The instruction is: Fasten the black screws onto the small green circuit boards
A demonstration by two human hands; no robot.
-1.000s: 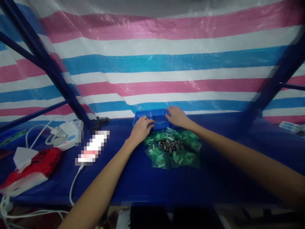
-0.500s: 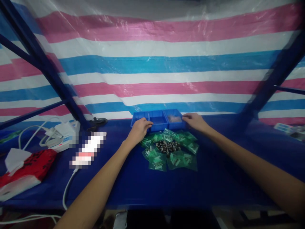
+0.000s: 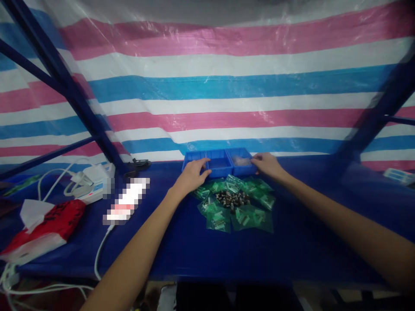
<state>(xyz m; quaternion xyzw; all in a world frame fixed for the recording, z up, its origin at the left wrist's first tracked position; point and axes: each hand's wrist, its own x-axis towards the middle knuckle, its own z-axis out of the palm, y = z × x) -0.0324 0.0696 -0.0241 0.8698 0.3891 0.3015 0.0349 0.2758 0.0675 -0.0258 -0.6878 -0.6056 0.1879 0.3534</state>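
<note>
Both hands grip a blue compartment tray standing at the back of the blue table, just behind a heap of green packets and small dark parts: the left hand curls over its left front rim, and the right hand clasps its right end, fingers closed on the wall. The step in hand appears to be positioning the tray; the next move likely calls for an even two-handed pull. Compared with a second ago, the right hand has shifted from the tray's middle to its end, uncovering the right compartment.
</note>
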